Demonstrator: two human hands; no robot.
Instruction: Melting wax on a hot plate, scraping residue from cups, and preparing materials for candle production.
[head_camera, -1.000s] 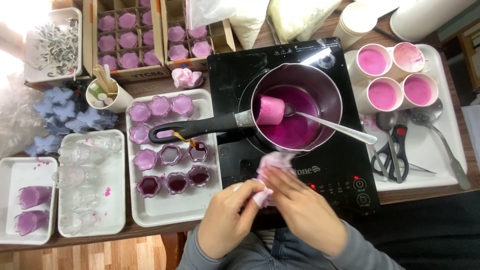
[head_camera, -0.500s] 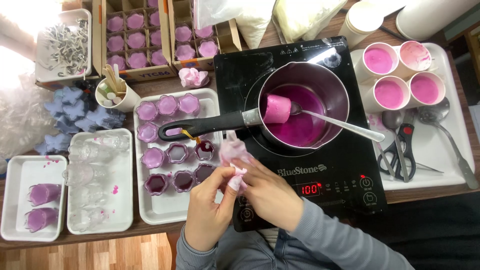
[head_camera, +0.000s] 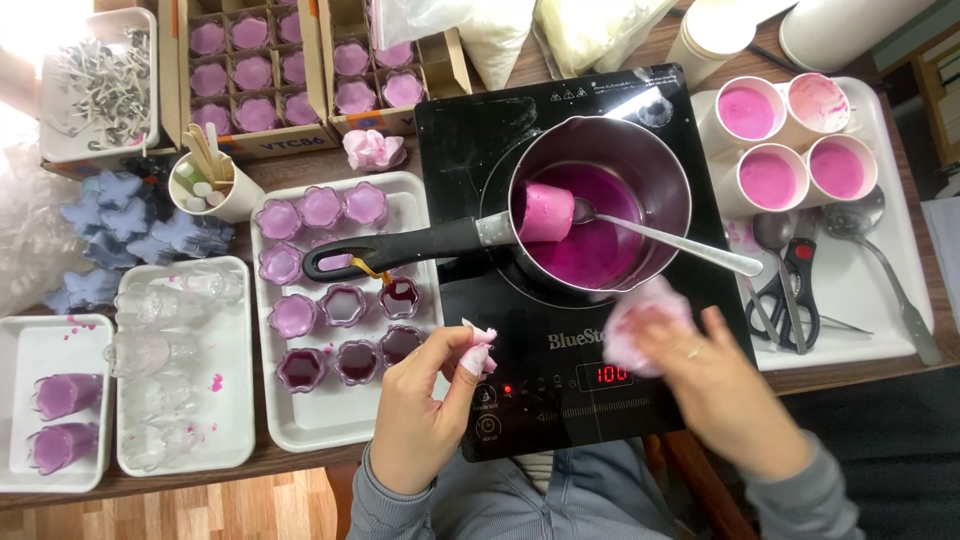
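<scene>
Head view, looking straight down on a wooden table (head_camera: 300, 170).

Left hand (head_camera: 425, 405) at roughly 6 o'clock of the frame, over the near left corner of the black induction cooker (head_camera: 575, 330). Thumb and forefinger are pressed together on a small scrap of pink-stained tissue (head_camera: 480, 345); the scrap pokes up past the fingertips.

Right hand (head_camera: 725, 385) at about 4 o'clock, fingers curled over a larger crumpled pink tissue wad (head_camera: 645, 320). The wad lies against the cooker top just right of its red display; whether it is gripped or only pressed flat under the fingers is hard to tell, since motion blur softens it. The two tissue pieces are well apart.

Centre: a saucepan (head_camera: 600, 205) sits on the cooker, holding purple liquid, a pale pink solid chunk (head_camera: 545, 212) and a metal spoon (head_camera: 665, 242) whose handle runs out toward 4 o'clock. The black pan handle (head_camera: 390, 252) reaches toward 9 o'clock, over a white tray (head_camera: 330, 420) of flower-shaped glass cups (head_camera: 320, 208), some filled pale purple, some dark.

At 2 o'clock: a second white tray (head_camera: 850, 300) with four paper cups of pink wax (head_camera: 768, 180), scissors (head_camera: 790, 290) and spoons.

At 11 o'clock: cardboard boxes of filled cups (head_camera: 255, 70).
</scene>
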